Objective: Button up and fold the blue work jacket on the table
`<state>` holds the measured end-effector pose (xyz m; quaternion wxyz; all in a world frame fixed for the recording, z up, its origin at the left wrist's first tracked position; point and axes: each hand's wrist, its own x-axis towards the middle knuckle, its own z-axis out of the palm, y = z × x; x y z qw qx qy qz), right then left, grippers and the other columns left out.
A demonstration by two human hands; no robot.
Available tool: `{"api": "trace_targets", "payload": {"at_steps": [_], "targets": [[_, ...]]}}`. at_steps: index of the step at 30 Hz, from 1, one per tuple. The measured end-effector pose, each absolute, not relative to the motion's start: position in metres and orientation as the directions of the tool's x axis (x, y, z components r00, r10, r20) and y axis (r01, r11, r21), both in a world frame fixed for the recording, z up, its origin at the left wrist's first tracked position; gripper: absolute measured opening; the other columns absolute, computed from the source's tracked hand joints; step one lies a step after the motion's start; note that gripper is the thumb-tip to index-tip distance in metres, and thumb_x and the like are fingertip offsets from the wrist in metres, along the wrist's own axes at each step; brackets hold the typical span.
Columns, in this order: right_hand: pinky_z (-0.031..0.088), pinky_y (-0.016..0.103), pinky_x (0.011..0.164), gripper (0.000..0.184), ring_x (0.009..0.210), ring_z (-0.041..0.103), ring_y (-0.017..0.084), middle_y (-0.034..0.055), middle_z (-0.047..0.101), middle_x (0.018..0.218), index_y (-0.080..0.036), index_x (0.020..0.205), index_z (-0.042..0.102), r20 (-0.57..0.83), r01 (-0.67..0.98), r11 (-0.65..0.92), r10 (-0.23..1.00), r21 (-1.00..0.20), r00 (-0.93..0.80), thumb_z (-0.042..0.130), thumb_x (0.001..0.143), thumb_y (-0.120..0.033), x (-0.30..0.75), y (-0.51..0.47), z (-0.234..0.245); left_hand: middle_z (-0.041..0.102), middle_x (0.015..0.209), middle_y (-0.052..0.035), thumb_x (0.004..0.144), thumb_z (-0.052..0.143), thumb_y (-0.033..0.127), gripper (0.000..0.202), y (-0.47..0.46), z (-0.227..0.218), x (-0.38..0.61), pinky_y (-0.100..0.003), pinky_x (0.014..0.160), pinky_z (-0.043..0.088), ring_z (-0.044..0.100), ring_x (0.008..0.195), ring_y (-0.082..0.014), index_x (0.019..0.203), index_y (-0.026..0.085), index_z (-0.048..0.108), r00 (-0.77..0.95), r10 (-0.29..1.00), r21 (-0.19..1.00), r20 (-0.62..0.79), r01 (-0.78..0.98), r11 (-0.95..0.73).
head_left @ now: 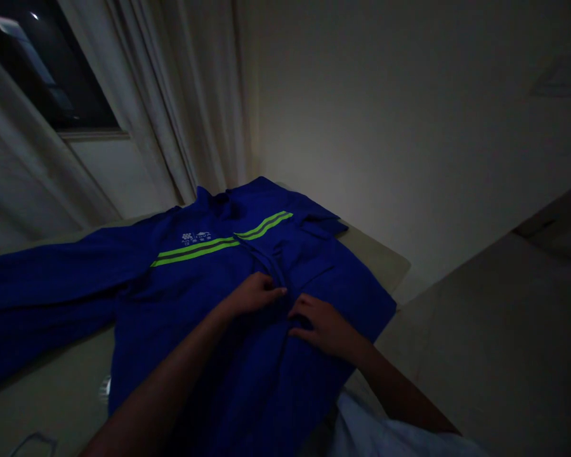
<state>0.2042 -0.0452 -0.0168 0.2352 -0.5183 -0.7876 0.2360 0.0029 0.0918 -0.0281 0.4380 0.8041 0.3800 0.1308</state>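
One jacket [209,304], blue, lies spread front-up on a pale worktop [380,257] and covers most of it. Bare worktop shows at the far right corner and at near left. Two yellow-green stripes [195,251] cross the chest, with a small white print [195,237] just above them, to my left of the front opening. One sleeve [42,285] is stretched out to my left along the worktop.

Room: dim. A plain pale wall [409,127] stands behind and to the right. A light curtain [185,95] hangs in the far corner, with a dark window [42,63] beside it at upper left. A pale floor [480,330] lies to the right of the worktop, lower down.

Hands: my left hand [254,293] and right hand [321,324] both rest on the jacket at its front opening, mid-chest, near each other but apart. Left fingers are narrow, held together, tips on a fold of the opening. Right fingers are bent, a little spread, tips on the cloth. Pinching or only pressing: cannot tell for either, light too low.

Hidden or unclear:
- The sleeve's cuff runs out of frame at left.
- The jacket's hem is cut off beneath my forearms.
- The far right shoulder looks folded over.
- A white cloth [375,435] at the bottom edge, by my right forearm, is cut off; kind unclear.
- A thin looped thing [33,441] at lower left is too dark to identify.
- The print is unreadable.
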Motion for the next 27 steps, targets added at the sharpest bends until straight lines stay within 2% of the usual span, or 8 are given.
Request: {"api": "trace_targets", "payload": {"at_steps": [4,8,13,16,19,22,24,27], "targets": [[0.052,0.029,0.082,0.013,0.092,0.068,0.018,0.0036,0.07,0.104,-0.023,0.104,0.075,0.194,0.617,0.283,0.958,-0.734,-0.209,0.078,0.092,-0.022,0.203,-0.052,-0.04,0.05,0.055,0.0018,0.094,0.054,0.056,0.049,0.06,-0.04,0.005,-0.031,0.055,0.022,0.045,0.054,-0.0143,0.059,0.022,0.051,0.656,0.755,0.78,-0.011,0.478,-0.404],[0.051,0.031,0.085,0.008,0.094,0.067,0.018,0.004,0.07,0.104,-0.023,0.102,0.076,0.202,0.597,0.273,0.962,-0.755,-0.184,0.076,0.095,-0.027,0.202,-0.049,-0.04,0.05,0.061,0.0023,0.1,0.043,0.054,0.048,0.048,-0.046,0.004,-0.03,0.059,0.025,0.047,0.06,-0.0149,0.065,0.022,0.046,0.64,0.765,0.799,0.073,0.422,-0.429],[0.052,0.03,0.08,0.009,0.088,0.066,0.018,0.0039,0.069,0.097,-0.022,0.095,0.075,0.19,0.58,0.266,0.963,-0.77,-0.19,0.071,0.098,-0.03,0.203,-0.046,-0.039,0.054,0.064,0.0038,0.097,0.053,0.052,0.039,0.046,-0.045,0.0,-0.029,0.058,0.029,0.05,0.061,-0.0145,0.072,0.023,0.052,0.67,0.737,0.83,0.091,0.358,-0.428],[0.052,0.029,0.075,0.008,0.083,0.066,0.017,0.0047,0.068,0.099,-0.022,0.098,0.074,0.218,0.63,0.3,0.954,-0.717,-0.206,0.072,0.096,-0.029,0.202,-0.048,-0.041,0.054,0.065,0.0038,0.096,0.057,0.047,0.033,0.044,-0.047,0.0,-0.029,0.057,0.028,0.05,0.061,-0.0146,0.074,0.023,0.052,0.661,0.744,0.836,0.102,0.348,-0.424],[0.053,0.03,0.076,0.009,0.085,0.066,0.017,0.0056,0.069,0.102,-0.022,0.103,0.073,0.246,0.716,0.339,0.94,-0.61,-0.236,0.072,0.096,-0.027,0.199,-0.05,-0.036,0.051,0.063,0.0046,0.099,0.054,0.046,0.033,0.042,-0.049,0.0,-0.029,0.058,0.027,0.047,0.06,-0.0144,0.075,0.023,0.049,0.642,0.757,0.84,0.122,0.34,-0.424],[0.053,0.03,0.076,0.012,0.084,0.066,0.017,0.0065,0.069,0.104,-0.022,0.106,0.073,0.262,0.767,0.349,0.934,-0.539,-0.241,0.064,0.099,-0.024,0.198,-0.048,-0.029,0.049,0.066,0.0049,0.102,0.049,0.049,0.035,0.041,-0.048,0.001,-0.029,0.06,0.03,0.048,0.062,-0.0144,0.077,0.023,0.047,0.621,0.768,0.862,0.155,0.295,-0.412],[0.053,0.031,0.078,0.012,0.087,0.066,0.018,0.0068,0.07,0.103,-0.022,0.105,0.074,0.277,0.774,0.355,0.931,-0.525,-0.239,0.063,0.1,-0.023,0.198,-0.043,-0.026,0.05,0.068,0.0052,0.103,0.048,0.05,0.035,0.041,-0.047,0.0,-0.029,0.06,0.031,0.048,0.063,-0.0142,0.08,0.024,0.047,0.614,0.77,0.879,0.171,0.257,-0.4],[0.053,0.03,0.077,0.011,0.085,0.066,0.018,0.0057,0.069,0.1,-0.022,0.103,0.074,0.271,0.74,0.362,0.93,-0.566,-0.248,0.072,0.096,-0.03,0.199,-0.039,-0.029,0.051,0.067,0.0057,0.103,0.049,0.048,0.033,0.041,-0.047,0.0,-0.029,0.06,0.029,0.049,0.062,-0.014,0.081,0.024,0.048,0.622,0.765,0.88,0.167,0.256,-0.4]]}}
